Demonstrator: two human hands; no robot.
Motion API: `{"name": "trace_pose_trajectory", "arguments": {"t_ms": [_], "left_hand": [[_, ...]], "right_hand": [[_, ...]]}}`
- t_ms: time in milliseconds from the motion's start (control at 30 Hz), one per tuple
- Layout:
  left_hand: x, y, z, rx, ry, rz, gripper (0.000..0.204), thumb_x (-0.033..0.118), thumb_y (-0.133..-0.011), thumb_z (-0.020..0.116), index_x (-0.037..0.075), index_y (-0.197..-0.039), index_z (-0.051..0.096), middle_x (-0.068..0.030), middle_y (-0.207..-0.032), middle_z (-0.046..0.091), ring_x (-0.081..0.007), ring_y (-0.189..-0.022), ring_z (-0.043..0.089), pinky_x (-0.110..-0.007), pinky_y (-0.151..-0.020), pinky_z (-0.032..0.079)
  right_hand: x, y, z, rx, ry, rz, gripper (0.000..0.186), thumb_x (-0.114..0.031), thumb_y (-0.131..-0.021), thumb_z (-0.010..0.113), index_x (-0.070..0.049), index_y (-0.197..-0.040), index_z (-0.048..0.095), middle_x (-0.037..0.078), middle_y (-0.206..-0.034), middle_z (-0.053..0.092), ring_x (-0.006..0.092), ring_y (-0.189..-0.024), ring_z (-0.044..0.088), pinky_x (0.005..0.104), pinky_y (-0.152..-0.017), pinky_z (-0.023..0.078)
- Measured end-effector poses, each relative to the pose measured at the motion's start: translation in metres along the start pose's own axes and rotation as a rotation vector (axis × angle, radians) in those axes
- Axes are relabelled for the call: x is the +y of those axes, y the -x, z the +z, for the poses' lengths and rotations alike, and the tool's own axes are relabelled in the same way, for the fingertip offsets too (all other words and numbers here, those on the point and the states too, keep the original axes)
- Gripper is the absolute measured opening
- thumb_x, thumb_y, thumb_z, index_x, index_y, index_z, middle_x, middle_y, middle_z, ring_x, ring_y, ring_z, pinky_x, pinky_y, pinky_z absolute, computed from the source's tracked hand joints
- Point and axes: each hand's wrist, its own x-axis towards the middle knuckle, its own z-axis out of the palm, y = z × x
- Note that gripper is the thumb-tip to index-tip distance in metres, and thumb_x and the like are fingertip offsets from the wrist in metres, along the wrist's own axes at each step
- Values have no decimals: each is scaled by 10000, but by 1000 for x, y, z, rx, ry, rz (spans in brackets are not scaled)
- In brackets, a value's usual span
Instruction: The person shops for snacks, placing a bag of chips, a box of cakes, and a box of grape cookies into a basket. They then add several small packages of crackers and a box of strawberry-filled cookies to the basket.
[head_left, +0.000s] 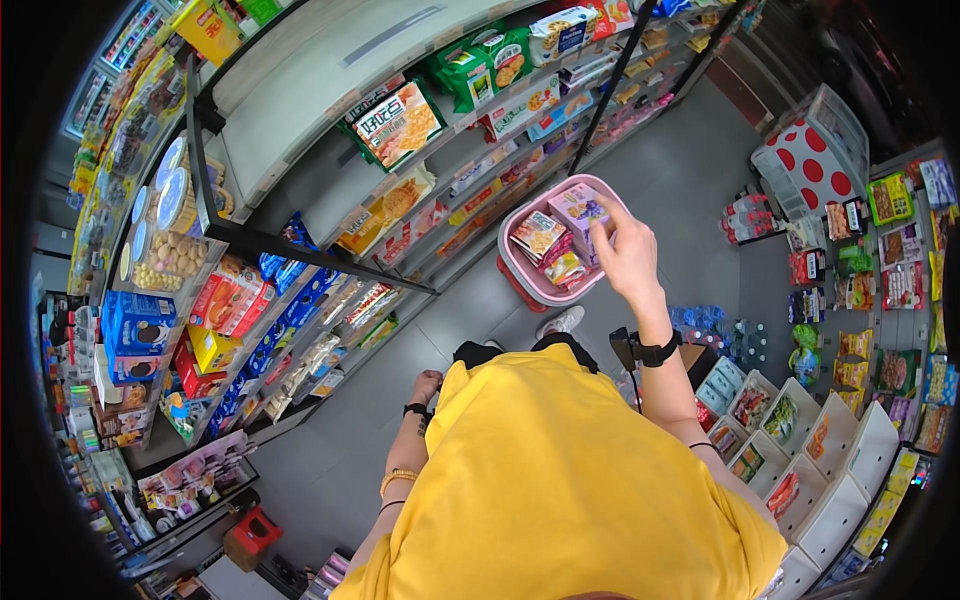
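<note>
My right hand (pixel 628 250) reaches over a pink plastic basket (pixel 508 262) with its fingers bent onto a purple snack box (pixel 572 212), gripping its right side. The purple box stands among other packs inside the basket. Left of it sits a white and orange biscuit pack (pixel 538 236), and a yellow and red packet (pixel 566 270) lies toward the near side. My left hand (pixel 426 386) hangs low by my left thigh, its fingers curled in; nothing shows in it.
Shelves of biscuits run along the left and far side, with a white biscuit pack (pixel 398 124) at a shelf edge. A red-dotted white box (pixel 803 165) stands far right. White bins (pixel 835 515) of snacks and bottled drinks (pixel 748 342) are at my right.
</note>
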Motion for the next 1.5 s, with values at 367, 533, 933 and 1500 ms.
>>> {"name": "trace_pose_trajectory", "arguments": {"t_ms": [367,533,933,1500], "left_hand": [[10,4,-1,-7,-38,24,161,143,-752,606,13,-834,653,-66,-773,659,-165,-738,610,-290,-702,476],[-5,-7,-3,-4,-48,37,157,133,-759,601,6,-835,652,-64,-777,658,-167,-738,610,-295,-704,477],[-7,-6,-1,18,-63,33,166,140,-760,613,1,-842,650,-68,-772,659,-163,-723,603,-299,-693,474],[-3,-2,-2,12,-15,14,146,118,-768,605,-3,-835,649,-64,-778,663,-159,-741,614,-279,-701,482]], "right_hand": [[23,10,7,-26,77,83,401,-191,-818,565,-113,-1212,572,139,-752,622,321,-716,622,413,-685,490],[-18,5,3,6,-18,-95,545,-134,-809,573,-146,-1341,456,128,-774,607,289,-685,612,394,-657,486],[-45,-6,-10,62,21,-361,587,-118,-796,585,-158,-1364,445,95,-720,555,264,-619,576,376,-593,474],[-12,17,-4,96,-41,-132,375,-138,-803,584,-108,-1176,603,125,-718,618,284,-649,619,381,-617,484]]}}
